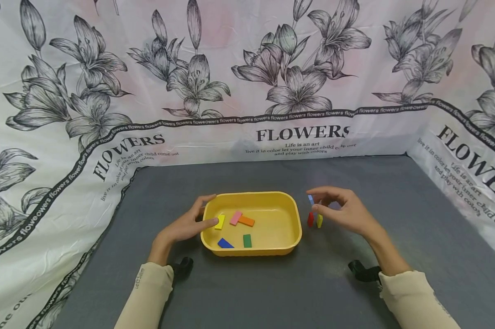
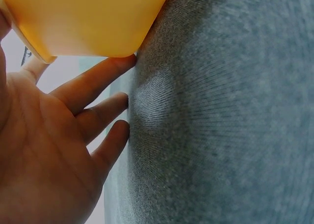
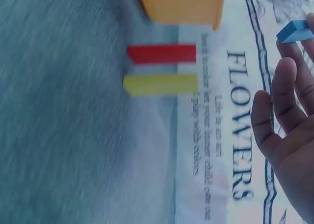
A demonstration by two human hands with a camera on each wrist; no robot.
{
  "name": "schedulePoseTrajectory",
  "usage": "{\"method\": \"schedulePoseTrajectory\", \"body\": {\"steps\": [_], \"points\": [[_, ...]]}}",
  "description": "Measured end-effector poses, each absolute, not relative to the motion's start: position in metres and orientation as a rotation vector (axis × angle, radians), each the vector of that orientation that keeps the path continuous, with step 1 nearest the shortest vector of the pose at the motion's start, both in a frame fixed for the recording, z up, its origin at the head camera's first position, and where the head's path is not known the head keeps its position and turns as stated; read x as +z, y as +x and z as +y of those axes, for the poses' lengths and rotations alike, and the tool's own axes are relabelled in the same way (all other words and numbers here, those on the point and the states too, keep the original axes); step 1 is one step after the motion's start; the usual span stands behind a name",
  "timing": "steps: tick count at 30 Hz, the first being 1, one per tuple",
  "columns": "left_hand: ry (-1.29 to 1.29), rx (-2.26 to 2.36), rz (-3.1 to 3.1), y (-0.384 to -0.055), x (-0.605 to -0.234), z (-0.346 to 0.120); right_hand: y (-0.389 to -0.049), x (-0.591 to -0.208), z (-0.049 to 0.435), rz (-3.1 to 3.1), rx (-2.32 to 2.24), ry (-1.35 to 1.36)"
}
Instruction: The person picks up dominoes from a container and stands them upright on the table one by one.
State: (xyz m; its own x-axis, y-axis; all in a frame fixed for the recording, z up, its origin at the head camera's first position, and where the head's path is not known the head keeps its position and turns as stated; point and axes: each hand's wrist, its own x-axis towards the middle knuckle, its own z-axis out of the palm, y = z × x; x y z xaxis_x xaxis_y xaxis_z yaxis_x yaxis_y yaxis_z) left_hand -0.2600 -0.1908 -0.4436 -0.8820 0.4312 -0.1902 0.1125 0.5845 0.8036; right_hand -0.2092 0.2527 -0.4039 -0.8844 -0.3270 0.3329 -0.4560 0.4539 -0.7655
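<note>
**Right hand (image 1: 346, 211) pinches light-blue block (image 1: 311, 199) beside yellow tray (image 1: 251, 252)**

Head view: On a grey tabletop (image 1: 251, 292), a person's left hand (image 1: 185, 225) clasps the tray's rim at nine o'clock, thumb inside. Beyond the tray's three o'clock end, the right hand's thumb and fingers are clamped on the light-blue block, above a red block (image 1: 311, 220) and an upright yellow block (image 1: 319, 221). Inside the tray lie a yellow block (image 1: 219, 222) at nine, a pink block (image 1: 235, 218) touching an orange block (image 1: 246, 221) near the center, a blue block (image 1: 225, 243) at eight and a green block (image 1: 247, 241) at six.

Left wrist view: The fingers spread at nine o'clock, one meeting the tray's bottom edge.

Right wrist view: The light-blue block shows at two o'clock; the red and upright yellow blocks stand on end, slightly apart.
</note>
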Motion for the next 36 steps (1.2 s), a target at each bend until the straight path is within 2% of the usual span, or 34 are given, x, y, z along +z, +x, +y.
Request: {"method": "schedulePoseTrajectory", "body": {"steps": [15,36], "points": [[0.436,1.206,2.446,-0.263,-0.446,-0.193,-0.200,-0.431,0.304,-2.668,1.351,0.432],[0.461,1.213,2.442,-0.265,-0.450,-0.194,-0.211,-0.440,0.293,-2.899,1.238,0.538]]}}
